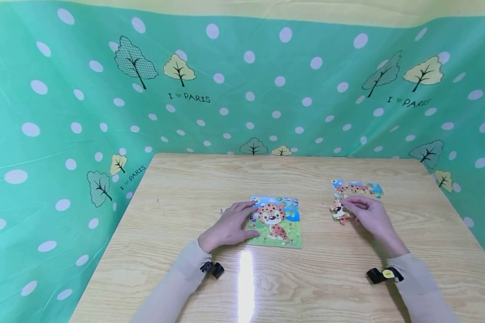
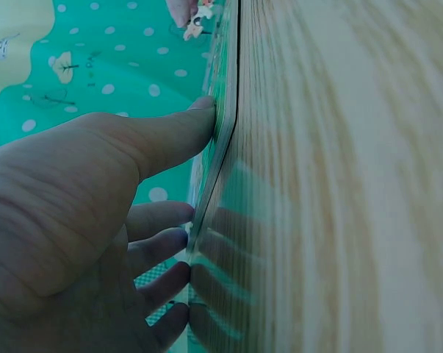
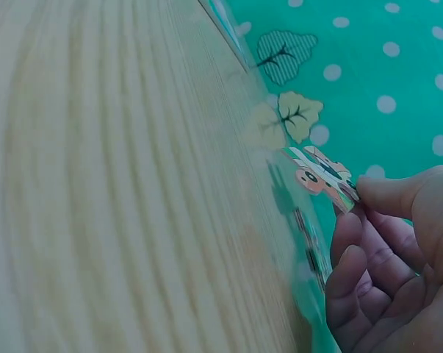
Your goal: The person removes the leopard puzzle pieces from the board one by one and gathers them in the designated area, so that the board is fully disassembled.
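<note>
A square puzzle board [image 1: 280, 241] printed with a spotted leopard cub lies flat on the table, in the middle of the head view. My left hand [image 1: 228, 226] rests over its left side, fingers extended at the upper left and thumb on the lower left. In the left wrist view the thumb [image 2: 170, 136] touches the board's face, the other fingertips near its edge. To the right, my right hand [image 1: 368, 216] pinches a jigsaw puzzle piece [image 3: 324, 178] between thumb and fingers, raised above the table. Several loose puzzle pieces [image 1: 352, 187] lie just beyond that hand.
The wooden table [image 1: 186, 188] spreads under both hands, with a bright glare strip in front of the board. A green dotted cloth [image 1: 262, 94] hangs behind the table and along its sides. Each wrist wears a small black camera [image 1: 375, 275].
</note>
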{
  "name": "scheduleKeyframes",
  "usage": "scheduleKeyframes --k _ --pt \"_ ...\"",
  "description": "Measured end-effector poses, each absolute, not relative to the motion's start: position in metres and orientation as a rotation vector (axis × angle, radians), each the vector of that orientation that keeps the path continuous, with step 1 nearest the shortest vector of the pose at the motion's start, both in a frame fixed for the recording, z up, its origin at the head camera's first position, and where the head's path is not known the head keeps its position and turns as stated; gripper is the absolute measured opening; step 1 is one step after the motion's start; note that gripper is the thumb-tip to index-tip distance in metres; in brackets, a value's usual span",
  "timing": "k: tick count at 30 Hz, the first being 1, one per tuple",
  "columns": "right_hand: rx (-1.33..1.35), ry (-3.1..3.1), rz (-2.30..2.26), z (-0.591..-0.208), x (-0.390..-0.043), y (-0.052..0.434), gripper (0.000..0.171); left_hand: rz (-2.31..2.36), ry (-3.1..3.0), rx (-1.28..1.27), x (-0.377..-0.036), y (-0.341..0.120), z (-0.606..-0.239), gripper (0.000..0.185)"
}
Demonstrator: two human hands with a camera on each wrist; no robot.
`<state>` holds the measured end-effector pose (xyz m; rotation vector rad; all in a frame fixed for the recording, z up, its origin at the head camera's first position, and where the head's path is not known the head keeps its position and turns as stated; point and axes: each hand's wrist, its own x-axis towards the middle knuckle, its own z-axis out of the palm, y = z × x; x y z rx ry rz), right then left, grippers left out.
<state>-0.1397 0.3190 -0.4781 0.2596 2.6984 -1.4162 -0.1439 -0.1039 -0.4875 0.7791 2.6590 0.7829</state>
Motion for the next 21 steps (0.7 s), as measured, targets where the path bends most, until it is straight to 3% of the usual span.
scheduleKeyframes --k 21 --pt "0.443 2.680 -1.504 -0.486 -0.144 0.370 0.060 0.762 2.656 0.786 -0.144 -0.104 -0.487 0.081"
